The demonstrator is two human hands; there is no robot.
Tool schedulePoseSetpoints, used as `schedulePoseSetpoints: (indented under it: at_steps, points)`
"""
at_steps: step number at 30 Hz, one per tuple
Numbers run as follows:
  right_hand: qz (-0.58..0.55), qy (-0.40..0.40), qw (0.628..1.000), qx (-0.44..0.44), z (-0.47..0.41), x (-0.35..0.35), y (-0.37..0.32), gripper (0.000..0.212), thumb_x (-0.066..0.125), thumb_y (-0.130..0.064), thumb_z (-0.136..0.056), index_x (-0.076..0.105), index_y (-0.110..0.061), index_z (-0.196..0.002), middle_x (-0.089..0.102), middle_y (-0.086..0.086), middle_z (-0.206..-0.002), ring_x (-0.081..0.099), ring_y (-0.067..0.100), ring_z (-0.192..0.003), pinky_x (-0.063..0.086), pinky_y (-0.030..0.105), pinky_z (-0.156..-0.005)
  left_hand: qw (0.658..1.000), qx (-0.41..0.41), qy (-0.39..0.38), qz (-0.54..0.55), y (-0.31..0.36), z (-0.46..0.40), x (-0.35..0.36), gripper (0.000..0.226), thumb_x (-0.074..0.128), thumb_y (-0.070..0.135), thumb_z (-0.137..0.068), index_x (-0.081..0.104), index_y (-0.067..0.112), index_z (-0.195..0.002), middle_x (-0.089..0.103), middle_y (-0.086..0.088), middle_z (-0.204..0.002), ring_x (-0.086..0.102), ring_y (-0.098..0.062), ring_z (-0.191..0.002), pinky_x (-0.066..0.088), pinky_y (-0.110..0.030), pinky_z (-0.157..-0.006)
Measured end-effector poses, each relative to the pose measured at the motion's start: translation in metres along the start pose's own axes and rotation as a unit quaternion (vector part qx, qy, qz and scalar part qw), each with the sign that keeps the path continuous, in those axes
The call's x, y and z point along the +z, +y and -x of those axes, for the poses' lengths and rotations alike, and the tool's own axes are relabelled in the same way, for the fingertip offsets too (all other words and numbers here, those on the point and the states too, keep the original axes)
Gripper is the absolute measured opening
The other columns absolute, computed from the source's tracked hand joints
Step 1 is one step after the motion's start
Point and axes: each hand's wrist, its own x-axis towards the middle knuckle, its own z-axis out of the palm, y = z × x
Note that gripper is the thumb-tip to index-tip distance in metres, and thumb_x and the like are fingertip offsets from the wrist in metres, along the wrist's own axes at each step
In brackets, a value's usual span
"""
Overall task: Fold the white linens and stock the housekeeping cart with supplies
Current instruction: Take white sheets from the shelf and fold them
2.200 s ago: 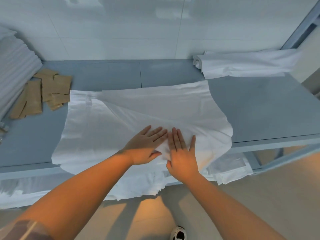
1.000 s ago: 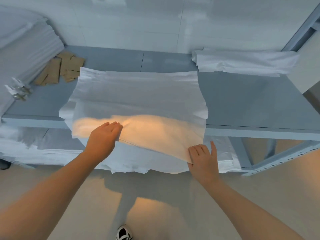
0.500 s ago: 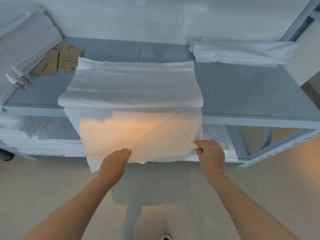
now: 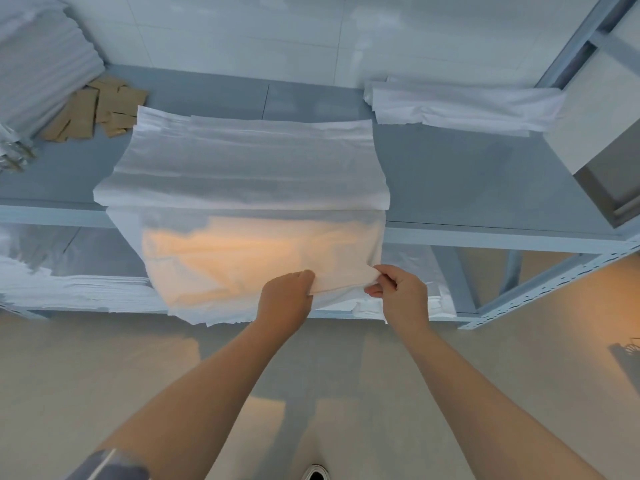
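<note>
A white linen sheet [image 4: 249, 168] lies across the grey shelf [image 4: 467, 174], and its front half hangs down over the shelf's edge. My left hand [image 4: 287, 301] grips the hanging lower edge near its right corner. Just to the right, my right hand [image 4: 403, 294] pinches that same corner between thumb and fingers. The two hands are close together, below the shelf's front edge.
A folded white linen [image 4: 464, 105] lies at the back right of the shelf. Brown paper packets [image 4: 97, 112] sit at the back left beside a tall stack of white linens [image 4: 38, 64]. More folded linens [image 4: 79, 292] fill the lower shelf. A metal upright [image 4: 585, 36] stands at right.
The sheet went from flat under both palms to hanging over the shelf's edge. My left hand has slid right along the lower edge, close to my right hand at the corner.
</note>
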Motion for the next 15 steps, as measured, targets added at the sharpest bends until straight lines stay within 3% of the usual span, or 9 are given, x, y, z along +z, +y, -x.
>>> schedulePoseSetpoints:
  at_steps: [3, 6, 9, 11, 13, 15]
  points:
    - [0.113, -0.044, 0.99, -0.069, -0.002, 0.004, -0.002, 0.016, 0.062, -0.01, -0.088, 0.06, -0.025, -0.094, 0.062, -0.009, -0.077, 0.058, 0.003, -0.071, 0.046, 0.025, -0.068, 0.999, 0.003, 0.042, 0.01, 0.015, -0.005, -0.008, 0.022, 0.043, 0.02, -0.094, 0.055, 0.014, -0.112, 0.063, -0.004, -0.083, 0.054, -0.025, -0.069, 0.034, -0.03, -0.058]
    - [0.225, -0.054, 0.966, -0.113, 0.001, 0.016, -0.003, 0.028, 0.072, -0.031, -0.082, 0.048, -0.017, -0.091, 0.048, -0.006, -0.082, 0.046, 0.011, -0.073, 0.035, 0.024, -0.06, 0.999, 0.011, 0.05, 0.013, 0.021, -0.003, -0.011, 0.026, 0.04, 0.027, -0.099, 0.057, 0.013, -0.112, 0.063, -0.003, -0.08, 0.054, -0.024, -0.066, 0.034, -0.029, -0.057]
    - [0.322, -0.012, 0.934, -0.156, -0.007, 0.02, -0.009, 0.012, 0.056, -0.009, -0.086, 0.045, -0.011, -0.09, 0.052, 0.007, -0.082, 0.047, 0.027, -0.076, 0.039, 0.036, -0.059, 0.996, 0.046, 0.065, 0.044, 0.018, 0.007, -0.012, 0.029, 0.043, 0.015, -0.097, 0.053, 0.012, -0.124, 0.066, -0.006, -0.101, 0.057, -0.03, -0.067, 0.039, -0.032, -0.058]
    - [0.39, 0.024, 0.893, -0.223, -0.01, 0.013, -0.011, 0.02, 0.059, 0.004, -0.076, 0.052, -0.008, -0.091, 0.054, 0.009, -0.075, 0.047, 0.028, -0.069, 0.039, 0.034, -0.056, 0.989, 0.065, 0.075, 0.106, 0.015, 0.016, -0.01, 0.034, 0.048, 0.01, -0.093, 0.049, 0.012, -0.126, 0.062, -0.004, -0.124, 0.059, -0.033, -0.066, 0.04, -0.031, -0.057]
    - [0.471, 0.042, 0.825, -0.31, -0.009, 0.004, -0.012, 0.029, 0.069, 0.01, -0.064, 0.062, -0.006, -0.086, 0.055, 0.007, -0.065, 0.049, 0.028, -0.064, 0.04, 0.033, -0.057, 0.978, 0.027, 0.028, 0.205, 0.011, 0.021, -0.01, 0.041, 0.047, 0.036, -0.093, 0.041, 0.034, -0.134, 0.06, 0.009, -0.12, 0.063, -0.025, -0.088, 0.045, -0.03, -0.071]
    - [0.518, 0.03, 0.773, -0.364, -0.007, -0.006, -0.011, 0.036, 0.074, 0.009, -0.055, 0.066, -0.008, -0.086, 0.056, 0.005, -0.066, 0.053, 0.028, -0.064, 0.043, 0.033, -0.059, 0.983, 0.055, -0.027, 0.174, 0.006, 0.022, -0.009, 0.046, 0.044, 0.05, -0.091, 0.029, 0.053, -0.134, 0.058, 0.007, -0.126, 0.057, -0.022, -0.112, 0.043, -0.03, -0.087]
